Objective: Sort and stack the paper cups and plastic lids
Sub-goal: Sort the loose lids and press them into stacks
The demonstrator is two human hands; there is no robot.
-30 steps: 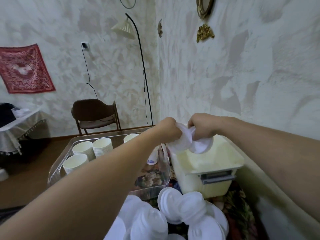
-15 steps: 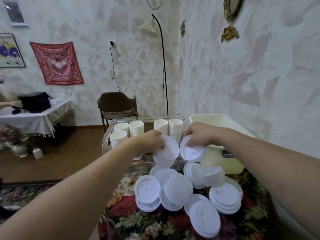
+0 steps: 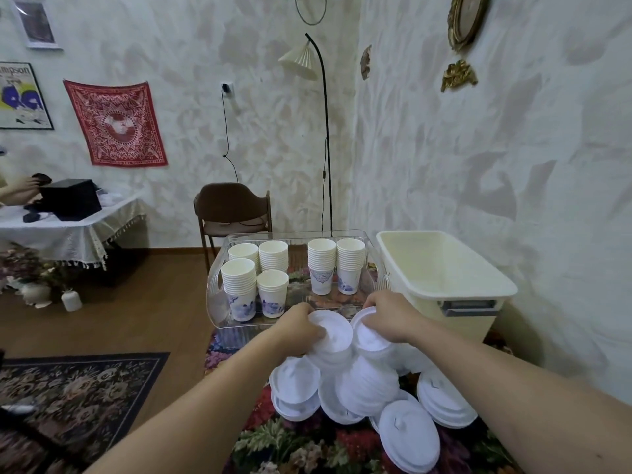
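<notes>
A person's left hand [image 3: 301, 328] grips 1 white plastic lid [image 3: 333, 333] while the right hand [image 3: 388, 316] grips another lid [image 3: 371, 340], both now lowered from mid-air to the top of the loose lid heap [image 3: 362, 384] spread on the floral-covered desk [image 3: 307, 443] just beneath them. A second ago the 2 lids were held higher, level with the cream tub [image 3: 441, 271] to the right hand's far side. Beyond both hands, 6 stacks of paper cups [image 3: 273, 261] stand sorted in the clear tray [image 3: 219, 289]; the lids appear to be what remains.
</notes>
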